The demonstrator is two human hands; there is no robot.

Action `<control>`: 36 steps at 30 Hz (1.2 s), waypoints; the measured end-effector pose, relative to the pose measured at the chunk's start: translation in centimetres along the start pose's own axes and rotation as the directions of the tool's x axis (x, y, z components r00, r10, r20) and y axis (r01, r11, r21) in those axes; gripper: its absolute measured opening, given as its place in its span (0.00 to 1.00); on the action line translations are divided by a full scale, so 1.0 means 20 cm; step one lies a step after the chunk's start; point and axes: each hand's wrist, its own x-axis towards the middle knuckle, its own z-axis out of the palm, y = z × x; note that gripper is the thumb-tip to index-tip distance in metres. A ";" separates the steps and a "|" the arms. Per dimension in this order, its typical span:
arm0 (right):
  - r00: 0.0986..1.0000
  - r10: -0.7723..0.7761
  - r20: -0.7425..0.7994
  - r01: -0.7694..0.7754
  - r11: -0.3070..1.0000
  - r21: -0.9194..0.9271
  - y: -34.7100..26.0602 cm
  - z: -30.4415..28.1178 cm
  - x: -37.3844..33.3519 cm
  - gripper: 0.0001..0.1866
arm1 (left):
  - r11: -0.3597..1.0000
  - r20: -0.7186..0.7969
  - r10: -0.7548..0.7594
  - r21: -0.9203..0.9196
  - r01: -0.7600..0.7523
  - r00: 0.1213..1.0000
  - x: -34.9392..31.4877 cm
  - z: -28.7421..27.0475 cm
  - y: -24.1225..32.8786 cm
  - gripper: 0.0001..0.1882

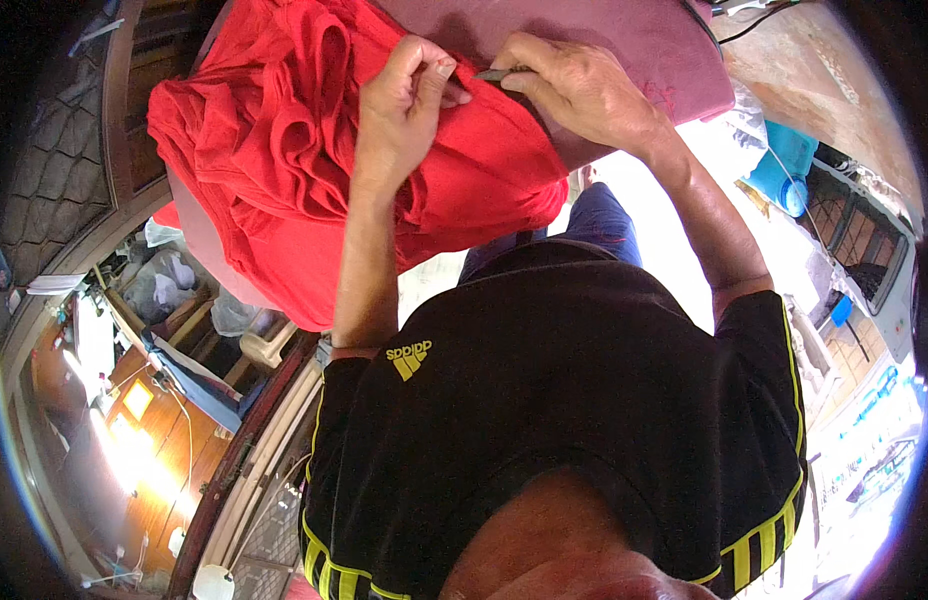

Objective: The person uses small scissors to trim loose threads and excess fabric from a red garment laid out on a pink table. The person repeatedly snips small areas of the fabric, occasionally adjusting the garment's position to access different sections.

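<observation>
A bunched red cloth (484, 165) lies over a mauve padded board (649, 60), and part of it hangs off the near edge. My left hand (404, 110) is closed at the cloth's far edge, fingers curled and thumb pressed in, pinching the fabric. Just to its right, my right hand (584, 90) grips a small dark narrow tool (492, 75) between thumb and fingers. The tool's tip points left and meets the cloth's edge beside my left fingers. Its exact kind is too small to make out.
Clear plastic bags (164, 285) sit among wooden slats at the left, near a folding metal gate (54, 165). A teal plastic container (784, 160) stands beyond my right arm. A black cord (759, 25) runs at the top right. Bright light washes out the floor.
</observation>
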 end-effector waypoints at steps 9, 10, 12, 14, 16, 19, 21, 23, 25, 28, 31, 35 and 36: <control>0.941 0.294 -0.167 -0.183 0.859 0.478 0.13 -0.02 -0.07 0.13 | 0.531 0.162 0.467 0.735 -0.422 0.869 0.36 -0.20 0.23 0.16; 0.931 0.338 -0.138 -0.230 0.837 0.497 0.13 -0.03 -0.08 0.15 | 0.604 0.260 0.379 0.657 -0.451 0.888 0.32 -0.21 0.25 0.13; 0.933 0.330 -0.146 -0.224 0.847 0.482 0.12 -0.04 -0.08 0.18 | 0.668 0.352 0.307 0.582 -0.464 0.884 0.25 -0.18 0.20 0.11; 0.957 0.251 -0.146 -0.168 0.889 0.425 0.10 -0.03 -0.03 0.18 | 0.698 0.273 0.195 0.636 -0.329 0.942 0.14 -0.10 0.13 0.16; 0.968 0.250 -0.016 -0.224 0.893 0.390 0.08 -0.05 0.02 0.18 | 0.702 0.212 0.242 0.636 -0.321 0.947 0.10 -0.09 0.08 0.16; 0.992 0.098 0.075 -0.120 0.907 0.403 0.12 -0.01 0.10 0.22 | 0.770 0.079 0.229 0.595 -0.230 0.970 0.02 -0.06 0.07 0.15; 0.995 -0.060 0.082 0.022 0.918 0.396 0.08 0.01 0.21 0.25 | 0.839 -0.029 0.073 0.543 -0.046 0.997 -0.06 -0.05 0.08 0.14; 0.958 -0.269 0.094 0.231 0.926 0.298 0.09 0.07 0.33 0.25 | 0.870 -0.100 0.091 0.492 -0.031 0.991 -0.11 -0.05 0.06 0.13; 0.911 -0.327 0.250 0.277 0.936 0.216 0.09 0.10 0.40 0.23 | 0.897 -0.173 0.097 0.442 -0.011 0.980 -0.16 -0.05 0.04 0.13; 0.881 -0.276 0.384 0.183 0.948 0.261 0.03 0.03 0.47 0.13 | 0.907 -0.201 0.021 0.417 0.066 0.979 -0.19 -0.06 0.09 0.14; 0.903 -0.215 0.372 0.116 0.956 0.271 -0.02 -0.01 0.46 0.11 | 0.899 -0.290 -0.006 0.417 0.132 0.957 -0.22 -0.03 0.05 0.15; 0.953 -0.220 0.210 0.184 0.967 0.177 -0.01 0.04 0.42 0.08 | 0.822 -0.346 0.159 0.565 0.070 0.925 -0.20 -0.01 0.00 0.14; 0.954 -0.255 0.159 0.234 0.963 0.137 -0.01 0.05 0.41 0.08 | 0.832 -0.379 0.181 0.551 0.064 0.907 -0.20 0.01 0.01 0.14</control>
